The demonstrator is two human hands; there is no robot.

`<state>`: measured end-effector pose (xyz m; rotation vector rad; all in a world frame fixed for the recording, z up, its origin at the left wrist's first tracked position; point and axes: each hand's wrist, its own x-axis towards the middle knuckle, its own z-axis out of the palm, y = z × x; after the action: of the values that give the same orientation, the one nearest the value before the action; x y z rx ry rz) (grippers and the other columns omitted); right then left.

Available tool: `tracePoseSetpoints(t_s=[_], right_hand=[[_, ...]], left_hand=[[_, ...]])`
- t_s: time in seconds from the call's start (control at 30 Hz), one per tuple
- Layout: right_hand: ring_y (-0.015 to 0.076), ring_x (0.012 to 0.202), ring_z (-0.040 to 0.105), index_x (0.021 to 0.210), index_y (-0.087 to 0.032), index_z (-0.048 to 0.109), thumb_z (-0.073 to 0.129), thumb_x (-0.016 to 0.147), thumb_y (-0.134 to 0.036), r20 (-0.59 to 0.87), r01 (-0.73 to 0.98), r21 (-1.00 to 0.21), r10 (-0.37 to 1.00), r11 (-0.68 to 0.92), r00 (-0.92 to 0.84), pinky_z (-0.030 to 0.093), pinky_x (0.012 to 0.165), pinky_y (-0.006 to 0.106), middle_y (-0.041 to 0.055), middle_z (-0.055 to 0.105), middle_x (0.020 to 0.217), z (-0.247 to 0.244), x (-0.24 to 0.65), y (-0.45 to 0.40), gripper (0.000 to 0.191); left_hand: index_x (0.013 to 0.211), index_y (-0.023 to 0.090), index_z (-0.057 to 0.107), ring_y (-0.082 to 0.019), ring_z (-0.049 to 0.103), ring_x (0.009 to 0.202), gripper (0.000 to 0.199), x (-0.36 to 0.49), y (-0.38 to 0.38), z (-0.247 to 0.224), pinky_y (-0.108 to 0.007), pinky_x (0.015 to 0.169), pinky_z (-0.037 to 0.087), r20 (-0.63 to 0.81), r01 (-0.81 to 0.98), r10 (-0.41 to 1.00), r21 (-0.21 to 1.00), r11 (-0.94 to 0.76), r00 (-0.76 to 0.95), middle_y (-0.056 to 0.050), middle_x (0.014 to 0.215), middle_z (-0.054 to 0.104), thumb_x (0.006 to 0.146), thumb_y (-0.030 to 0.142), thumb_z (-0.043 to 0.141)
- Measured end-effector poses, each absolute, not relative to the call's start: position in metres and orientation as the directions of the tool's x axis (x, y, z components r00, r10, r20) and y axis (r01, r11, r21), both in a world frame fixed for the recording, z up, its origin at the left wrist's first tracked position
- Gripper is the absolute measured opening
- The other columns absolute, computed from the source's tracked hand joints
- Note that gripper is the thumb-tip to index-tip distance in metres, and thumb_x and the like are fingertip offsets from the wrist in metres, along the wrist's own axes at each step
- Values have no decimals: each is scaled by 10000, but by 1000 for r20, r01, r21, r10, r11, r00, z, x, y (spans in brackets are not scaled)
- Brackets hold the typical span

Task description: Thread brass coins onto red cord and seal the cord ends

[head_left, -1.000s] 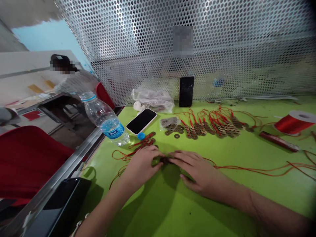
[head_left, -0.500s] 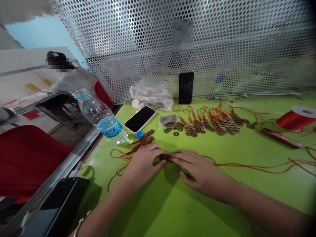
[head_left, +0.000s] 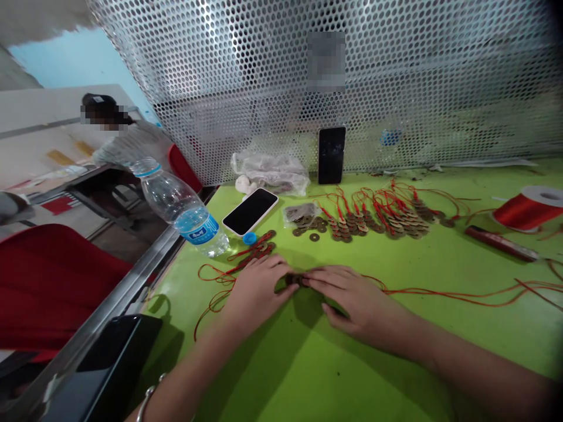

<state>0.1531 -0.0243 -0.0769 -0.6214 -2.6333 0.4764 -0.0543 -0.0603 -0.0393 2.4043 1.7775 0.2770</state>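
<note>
My left hand rests on the green table with thumb and fingers closed on the left end of a short row of dark coins. From the other side, the fingertips of my right hand press on the same coins, its thumb held apart. A red cord runs out to the right from under my right hand. Beyond my left hand lie coins strung on red cord. Several coin strings with red loops lie in a row further back, beside loose coins and a small plastic bag.
A water bottle stands at the left edge near a blue cap and a flat phone. Another phone leans on the mesh panel. At right are a red spool and a dark red tool. A person sits beyond.
Both hands stay almost in place on the coins. The view has shifted very slightly.
</note>
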Motion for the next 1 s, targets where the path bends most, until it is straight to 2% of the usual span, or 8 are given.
tracePoseSetpoints(t_s=[0.27,0.57,0.7,0.8,0.9,1.0], right_hand=[[206,1152,486,1283,-178,501,461,824,-186,300,350,-396,480,849,-824,369,1016,412,84,562,1251,-80,153,-24,461],[231,1151,479,1255,-107,495,443,822,-171,284,381,-413,514,827,-809,403,982,423,125,546,1249,-75,154,-26,441],[208,1070,520,1143,-126,552,439,811,-128,386,391,-495,599,776,-701,432,938,388,114,585,1153,-71,155,-23,351],[192,933,563,981,-140,605,433,807,-109,440,396,-549,657,736,-613,475,825,352,95,632,985,-69,159,-17,246],[176,773,573,807,-160,621,433,802,-104,435,416,-545,669,728,-602,478,708,331,62,645,814,-69,163,-9,196],[170,759,571,790,-173,632,446,788,-93,434,435,-515,663,738,-611,472,714,327,54,648,803,-72,164,-7,202]], left_hand=[[918,205,638,-212,583,893,148,-52,-61,-38,-363,810,462,53,935,968,248,-252,247,-28,930,634,824,292,564],[1062,225,610,-201,563,972,254,-71,-56,-35,-350,852,460,40,893,938,293,-341,345,-37,1053,604,815,277,581],[1068,248,608,-200,559,957,261,-65,-55,-39,-349,844,459,34,875,915,280,-395,402,-24,1032,610,810,233,569],[1053,245,610,-206,555,973,247,-58,-57,-42,-373,871,447,64,874,913,269,-404,403,-25,1049,612,809,248,571],[1071,258,598,-211,552,992,258,-57,-58,-43,-392,884,442,77,877,913,257,-406,400,-18,1070,611,815,266,567],[1078,244,598,-226,548,1012,263,-61,-59,-40,-416,897,438,77,892,925,244,-380,373,-29,1091,608,820,288,561]])
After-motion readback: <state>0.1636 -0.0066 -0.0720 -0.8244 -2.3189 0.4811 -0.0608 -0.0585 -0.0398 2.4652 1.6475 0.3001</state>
